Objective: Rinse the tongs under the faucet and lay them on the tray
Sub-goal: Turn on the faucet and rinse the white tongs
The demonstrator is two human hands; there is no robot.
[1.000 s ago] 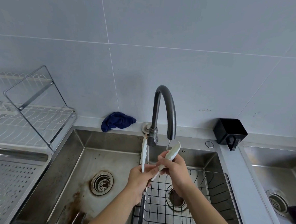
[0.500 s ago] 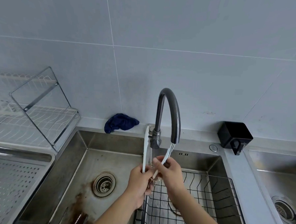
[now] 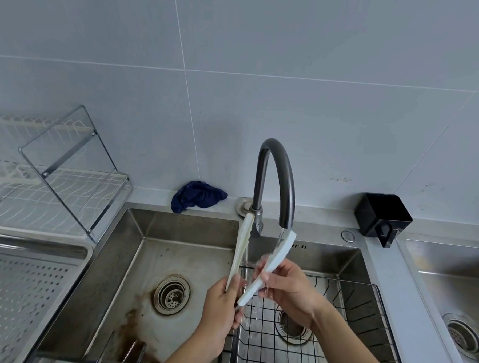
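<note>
White tongs are held spread beneath the faucet, left hand and right hand each closed on one arm. Wet plastic could slip and be dropped into the sink below the faucet.

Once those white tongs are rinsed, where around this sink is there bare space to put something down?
The perforated steel tray at far left lies bare, bordered by the white wire dish rack behind and the left basin. The counter ledge between the dark blue cloth and that rack is free. It is crowded under the grey faucet, where both hands hold the white tongs.
</note>
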